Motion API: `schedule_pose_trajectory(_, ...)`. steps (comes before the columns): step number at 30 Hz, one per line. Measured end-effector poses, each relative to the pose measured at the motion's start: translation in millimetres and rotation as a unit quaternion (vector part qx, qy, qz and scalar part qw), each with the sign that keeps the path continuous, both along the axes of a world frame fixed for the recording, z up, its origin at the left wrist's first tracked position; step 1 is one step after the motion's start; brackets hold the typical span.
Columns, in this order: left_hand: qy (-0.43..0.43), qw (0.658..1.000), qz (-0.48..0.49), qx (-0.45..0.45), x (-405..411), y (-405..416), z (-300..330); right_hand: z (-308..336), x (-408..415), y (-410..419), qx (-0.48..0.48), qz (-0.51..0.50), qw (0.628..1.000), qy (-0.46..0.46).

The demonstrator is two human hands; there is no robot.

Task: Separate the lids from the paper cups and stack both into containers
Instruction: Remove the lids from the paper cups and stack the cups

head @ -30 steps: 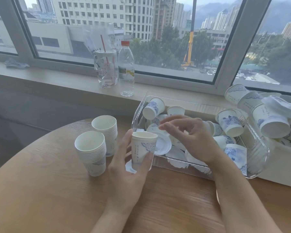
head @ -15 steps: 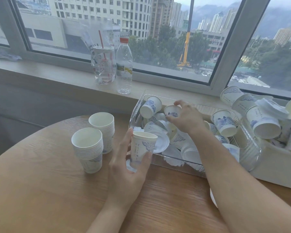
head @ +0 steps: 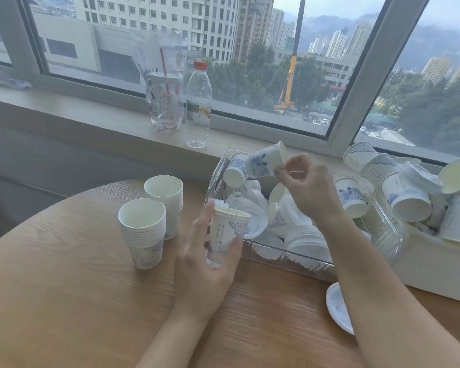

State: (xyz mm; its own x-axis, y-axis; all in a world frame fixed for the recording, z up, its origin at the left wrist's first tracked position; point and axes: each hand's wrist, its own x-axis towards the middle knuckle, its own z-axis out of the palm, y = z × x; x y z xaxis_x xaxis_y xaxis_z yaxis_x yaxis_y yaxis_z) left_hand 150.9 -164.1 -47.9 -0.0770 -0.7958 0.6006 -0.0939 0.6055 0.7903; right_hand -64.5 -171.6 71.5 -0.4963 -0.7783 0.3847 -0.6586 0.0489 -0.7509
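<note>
My left hand [head: 205,261] grips an upright white paper cup with blue print [head: 227,235] at the near edge of a clear plastic bin [head: 298,258]. My right hand [head: 307,187] pinches the rim of a second printed cup [head: 266,160] and holds it tilted on its side above the bin. Inside the bin lie several cups and white lids [head: 303,235]. Two stacks of nested cups [head: 144,232] [head: 166,205] stand on the wooden table [head: 64,288] to the left.
A white container [head: 436,264] heaped with lidded cups sits at the right. A white lid [head: 339,309] lies on the table beside my right forearm. A water bottle [head: 198,107] and a bagged plastic drink cup [head: 165,99] stand on the windowsill.
My right hand reached into the bin, took a cup and lifted it above the bin. My left hand has kept its cup in place.
</note>
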Motion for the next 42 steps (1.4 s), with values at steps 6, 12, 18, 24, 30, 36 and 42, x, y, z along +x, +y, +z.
schedule_pose_trajectory(6, -0.006, 1.0, 0.002, 0.009, 0.1, 0.4, -1.1, 11.4, 17.0, 26.9, -0.021, 0.16, 0.986, -0.035)
schedule_pose_trajectory(12, -0.016, 1.0, -0.003, 0.01, 0.5, 2.1, -0.2, 13.7, 20.6, 36.7, -0.008, 0.206, 0.979, -0.011)
schedule_pose_trajectory(18, -0.022, 1.0, -0.005, 0.01, 1.1, 3.9, 1.8, -1.0, 28.9, 35.7, 0.029, 0.19, 0.981, 0.008)
schedule_pose_trajectory(24, -0.017, 1.0, 0.001, -0.004, 1.2, 4.0, 2.4, -15.7, 34.1, 34.9, 0.059, 0.2, 0.978, 0.001)
schedule_pose_trajectory(30, -0.018, 1.0, 0.006, 0.008, 2.2, 0.1, -0.5, -14.3, 24.6, 9.7, 0.04, 0.097, 0.994, 0.019)
schedule_pose_trajectory(36, 0.003, 1.0, -0.002, 0.007, 1.3, -2.5, -0.4, -15.2, 20.3, -45.1, 0.107, 0.054, 0.993, 0.014)
schedule_pose_trajectory(42, 0.001, 1.0, 0.001, -0.008, 1.1, -4.3, -2.8, -25.4, 24.2, -86.7, 0.189, 0.0, 0.982, 0.006)
